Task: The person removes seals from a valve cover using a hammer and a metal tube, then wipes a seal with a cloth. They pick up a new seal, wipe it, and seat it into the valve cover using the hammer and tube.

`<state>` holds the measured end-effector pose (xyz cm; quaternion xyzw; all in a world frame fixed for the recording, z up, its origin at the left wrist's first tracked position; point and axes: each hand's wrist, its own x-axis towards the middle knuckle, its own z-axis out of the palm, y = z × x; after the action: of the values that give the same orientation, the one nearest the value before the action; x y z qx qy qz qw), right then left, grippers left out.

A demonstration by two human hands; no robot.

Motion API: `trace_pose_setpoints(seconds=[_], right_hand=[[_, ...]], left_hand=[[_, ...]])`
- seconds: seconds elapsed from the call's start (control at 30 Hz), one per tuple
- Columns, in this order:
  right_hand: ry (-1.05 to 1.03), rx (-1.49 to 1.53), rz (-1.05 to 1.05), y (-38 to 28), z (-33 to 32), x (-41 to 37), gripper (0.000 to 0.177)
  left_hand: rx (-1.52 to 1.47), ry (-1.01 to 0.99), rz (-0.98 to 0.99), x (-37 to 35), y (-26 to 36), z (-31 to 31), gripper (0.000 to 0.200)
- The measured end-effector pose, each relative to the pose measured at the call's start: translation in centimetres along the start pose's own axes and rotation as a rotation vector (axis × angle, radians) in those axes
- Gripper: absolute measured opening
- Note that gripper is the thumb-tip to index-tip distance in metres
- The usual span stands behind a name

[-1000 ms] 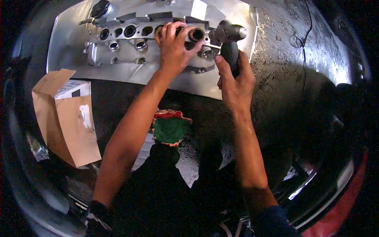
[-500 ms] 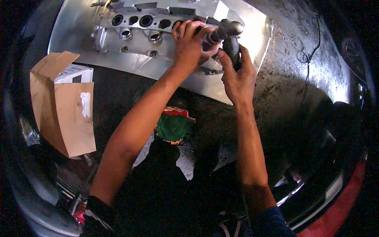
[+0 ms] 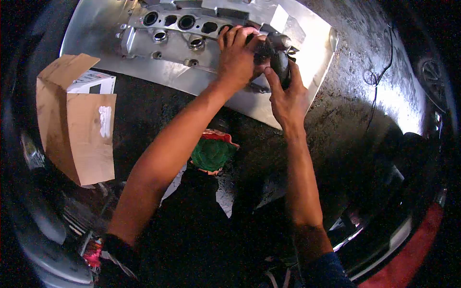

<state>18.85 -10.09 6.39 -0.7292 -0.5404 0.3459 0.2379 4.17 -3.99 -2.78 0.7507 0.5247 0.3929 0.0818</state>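
A silvery metal engine part (image 3: pixel 144 45), with a row of dark round and irregular ports, lies on a bare metal sheet (image 3: pixel 91 29). Over its right end is a dark pistol-shaped tool (image 3: pixel 278 62); its exact kind is hard to make out. My right hand (image 3: pixel 288 98) is closed around the grip, thumb on the near side. My left hand (image 3: pixel 237 57) curls around the front of the tool, its fingertips close to the ports. The tool's tip is hidden behind my left hand.
An opened cardboard box (image 3: pixel 91 139) with a white printed box (image 3: pixel 98 82) inside stands at left. A green and red cloth bundle (image 3: pixel 213 152) lies below my forearms. A thin dark cable (image 3: pixel 374 91) runs along the stained floor at right. A red surface (image 3: pixel 418 245) shows at lower right.
The view has shifted a little, so the engine part appears slightly farther right and lower. The tool has turned slightly, and both hands remain on it.
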Motion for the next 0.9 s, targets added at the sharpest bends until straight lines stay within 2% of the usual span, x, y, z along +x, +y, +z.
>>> trace_pose_setpoints(seconds=[0.1, 0.23, 0.33, 0.43, 0.57, 0.8, 0.9], right_hand=[[0.003, -0.044, 0.0, 0.0, 0.0, 0.1, 0.059], [-0.035, 0.044, 0.03, -0.3, -0.4, 0.4, 0.053], [0.046, 0.088, 0.017, 0.0, -0.7, 0.2, 0.046], [0.045, 0.358, 0.087, -0.9, -1.4, -0.6, 0.041], [0.053, 0.275, 0.048, -0.3, -1.5, -0.4, 0.039], [0.043, 0.18, 0.027, 0.1, -0.6, -0.6, 0.047], [0.036, 0.09, 0.01, -0.1, -0.6, -0.5, 0.051]], left_hand=[[-0.037, -0.016, -0.092, -0.1, 0.8, -0.1, 0.063], [-0.008, 0.043, -0.076, -0.1, 0.6, 0.4, 0.056], [-0.007, 0.07, -0.067, 0.2, 0.5, 0.7, 0.051], [-0.025, 0.094, -0.07, -0.1, 0.7, 0.7, 0.048], [-0.002, 0.122, -0.07, 0.1, 0.4, 1.3, 0.05], [-0.029, 0.077, -0.064, -0.1, 0.3, 0.6, 0.054], [-0.051, 0.077, -0.066, -0.1, 0.3, 0.7, 0.049]])
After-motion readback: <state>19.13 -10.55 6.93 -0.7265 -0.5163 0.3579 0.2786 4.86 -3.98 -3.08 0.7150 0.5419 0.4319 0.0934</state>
